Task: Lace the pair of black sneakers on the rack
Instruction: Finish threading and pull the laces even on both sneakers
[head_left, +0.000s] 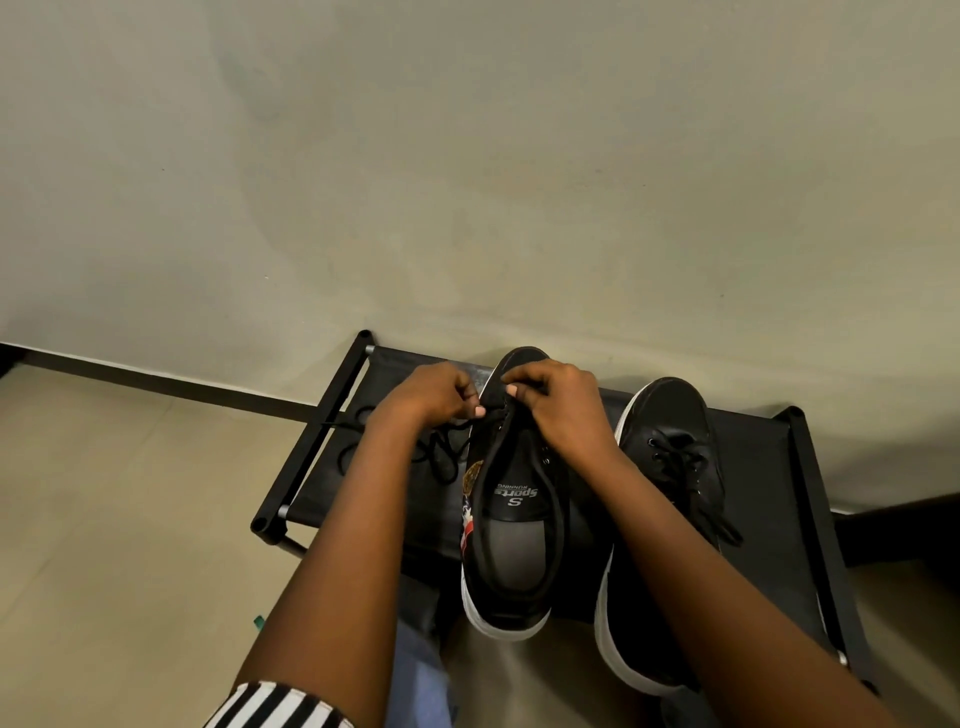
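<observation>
On the rack (769, 467), the right sneaker (670, 467) looks already laced. The left sneaker (511, 499) is barely begun: both hands pinch its lace (441, 452) at the far eyelets, left hand (436, 392) and right hand (553, 402) curled; most eyelets remain.

Right sneaker (670, 467) heel behind forearm, left sneaker (514, 519) eyelets under both hands, rack (810, 499) far corner cut off

Two black sneakers (519, 519) with white soles are seen on a black rack (769, 467), a black lace (441, 452) left of them, a black-and-white striped sleeve (275, 706) nearer, and a beige wall (467, 156) behind the rack.
</observation>
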